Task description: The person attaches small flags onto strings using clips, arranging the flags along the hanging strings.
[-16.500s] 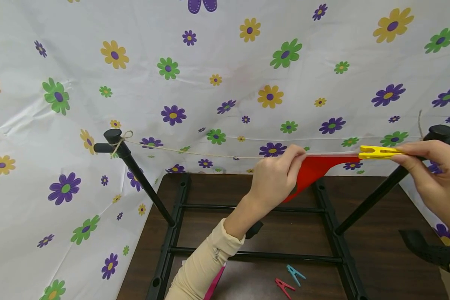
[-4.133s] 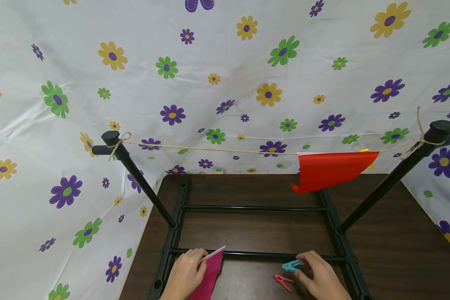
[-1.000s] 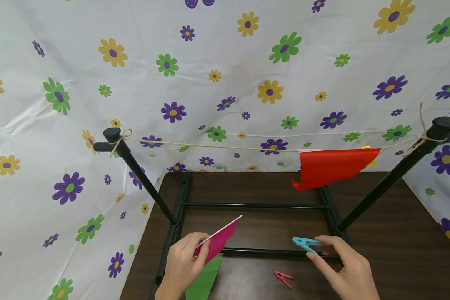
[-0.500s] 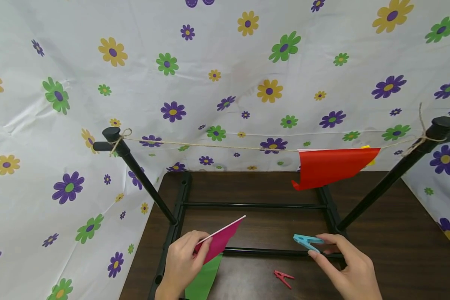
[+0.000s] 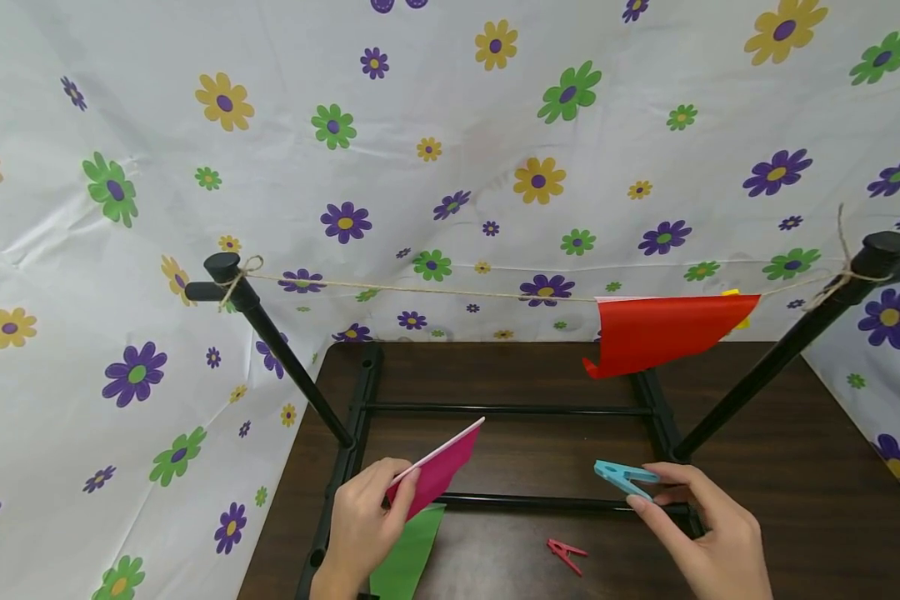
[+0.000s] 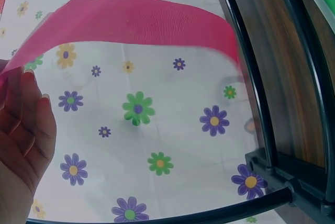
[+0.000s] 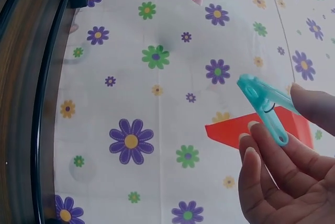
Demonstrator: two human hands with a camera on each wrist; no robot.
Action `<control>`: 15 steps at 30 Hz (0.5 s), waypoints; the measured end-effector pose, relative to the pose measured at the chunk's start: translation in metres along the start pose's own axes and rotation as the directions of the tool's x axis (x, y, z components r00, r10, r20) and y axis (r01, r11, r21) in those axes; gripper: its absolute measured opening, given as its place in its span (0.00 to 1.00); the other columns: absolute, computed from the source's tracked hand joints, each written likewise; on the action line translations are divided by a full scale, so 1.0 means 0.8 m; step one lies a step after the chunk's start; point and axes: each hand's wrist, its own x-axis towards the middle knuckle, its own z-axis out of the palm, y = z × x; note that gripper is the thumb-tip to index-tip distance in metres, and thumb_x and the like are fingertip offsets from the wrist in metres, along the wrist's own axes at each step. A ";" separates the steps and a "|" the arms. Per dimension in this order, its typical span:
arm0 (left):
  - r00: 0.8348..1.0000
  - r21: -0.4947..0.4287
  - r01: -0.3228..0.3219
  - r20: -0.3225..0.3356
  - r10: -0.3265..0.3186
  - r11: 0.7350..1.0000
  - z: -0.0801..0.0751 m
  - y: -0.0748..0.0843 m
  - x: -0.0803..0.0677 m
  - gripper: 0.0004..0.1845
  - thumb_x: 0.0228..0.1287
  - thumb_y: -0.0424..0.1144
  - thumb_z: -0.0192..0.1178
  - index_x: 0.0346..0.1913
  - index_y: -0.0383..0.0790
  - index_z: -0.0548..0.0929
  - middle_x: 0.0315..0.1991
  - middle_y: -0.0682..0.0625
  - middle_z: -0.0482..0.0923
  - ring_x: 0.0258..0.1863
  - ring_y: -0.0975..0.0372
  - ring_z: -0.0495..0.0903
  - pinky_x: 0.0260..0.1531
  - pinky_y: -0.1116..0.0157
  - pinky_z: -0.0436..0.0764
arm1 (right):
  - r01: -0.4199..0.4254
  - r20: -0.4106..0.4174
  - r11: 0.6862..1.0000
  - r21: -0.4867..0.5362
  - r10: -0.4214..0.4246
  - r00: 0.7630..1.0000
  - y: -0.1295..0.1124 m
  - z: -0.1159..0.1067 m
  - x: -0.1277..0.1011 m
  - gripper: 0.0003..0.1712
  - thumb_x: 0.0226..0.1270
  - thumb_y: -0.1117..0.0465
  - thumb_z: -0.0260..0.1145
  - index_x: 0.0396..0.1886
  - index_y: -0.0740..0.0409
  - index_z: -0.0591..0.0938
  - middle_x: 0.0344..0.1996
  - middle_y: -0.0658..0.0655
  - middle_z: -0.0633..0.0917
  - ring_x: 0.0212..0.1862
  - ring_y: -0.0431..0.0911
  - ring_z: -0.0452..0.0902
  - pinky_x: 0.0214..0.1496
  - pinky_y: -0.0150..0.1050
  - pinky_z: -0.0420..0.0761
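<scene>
- Two hands work over the near edge of the dark tabletop (image 5: 795, 467).
- The left hand (image 5: 363, 525) pinches one pink sheet (image 5: 438, 471) between thumb and fingers, holding it tilted above the near bar of the black frame (image 5: 510, 408).
- The right hand (image 5: 708, 533) pinches one blue clothespin (image 5: 622, 477) by its tail end, nose pointing left, lifted above the same near bar; in the right wrist view its jaws look closed.
- One green sheet (image 5: 408, 554) lies flat at the near edge, just under the pink one.
- One red clothespin (image 5: 566, 556) lies on the tabletop near the near edge, between the two hands.
- One red sheet (image 5: 663, 332) hangs from the single twine line (image 5: 420, 291) toward the right post, with one yellow clothespin (image 5: 733, 294) partly hidden behind its right corner.
- Two slanted black posts carry the line, one at each side.
</scene>
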 end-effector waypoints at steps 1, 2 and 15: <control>1.000 -0.009 -0.001 -0.005 0.001 1.000 0.000 0.000 0.000 0.08 0.73 0.39 0.63 0.36 0.39 0.84 0.30 0.52 0.85 0.24 0.66 0.81 0.23 0.71 0.81 | -0.004 -0.009 1.000 0.012 0.004 1.000 -0.001 -0.001 0.000 0.29 0.43 0.83 0.79 0.46 0.60 0.87 0.36 0.37 0.85 0.31 0.28 0.79 0.32 0.22 0.76; 1.000 -0.014 0.008 -0.004 -0.008 1.000 -0.001 0.000 0.000 0.09 0.74 0.40 0.63 0.35 0.39 0.84 0.29 0.52 0.85 0.24 0.66 0.81 0.23 0.72 0.81 | -0.012 -0.017 1.000 0.019 0.012 1.000 -0.001 -0.001 0.000 0.29 0.43 0.83 0.79 0.46 0.61 0.87 0.36 0.36 0.85 0.31 0.28 0.78 0.32 0.21 0.75; 0.999 -0.058 0.023 -0.031 -0.025 0.998 -0.005 0.003 0.007 0.12 0.78 0.42 0.58 0.36 0.39 0.80 0.26 0.50 0.85 0.22 0.68 0.78 0.19 0.74 0.77 | -0.089 -0.061 0.995 0.038 0.091 0.994 -0.016 -0.009 0.003 0.27 0.44 0.85 0.77 0.47 0.66 0.86 0.38 0.35 0.85 0.31 0.29 0.78 0.39 0.19 0.75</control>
